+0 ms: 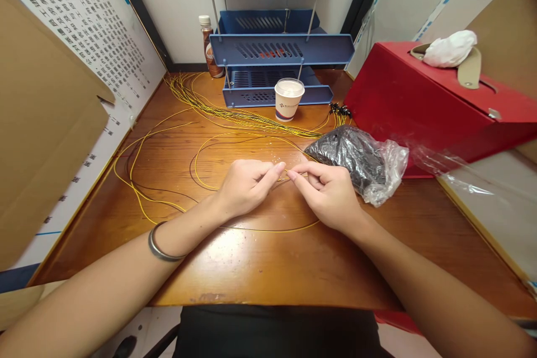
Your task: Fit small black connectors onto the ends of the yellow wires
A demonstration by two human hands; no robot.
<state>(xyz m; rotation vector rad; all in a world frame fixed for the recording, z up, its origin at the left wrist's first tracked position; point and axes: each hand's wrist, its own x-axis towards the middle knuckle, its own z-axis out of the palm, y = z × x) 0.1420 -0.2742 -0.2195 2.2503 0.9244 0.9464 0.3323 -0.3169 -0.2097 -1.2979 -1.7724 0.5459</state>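
Note:
Over the middle of the wooden table, my left hand (250,185) and my right hand (325,190) face each other with their fingertips nearly meeting. Each pinches a thin yellow wire (210,137), whose loop spreads across the table to the left and passes below my wrists. The small piece between the fingertips is too tiny to make out. A clear plastic bag (352,159) of small black parts lies just beyond my right hand. Behind, a long bundle of yellow and dark wires (247,117) runs to black connectors (340,112) at the right.
A paper cup (289,99) stands before a blue tiered rack (281,49), with a brown bottle (211,47) beside it. At the right sits a large red box (398,100) topped by crumpled white material (451,49). Cardboard (46,123) and a printed sheet border the left side.

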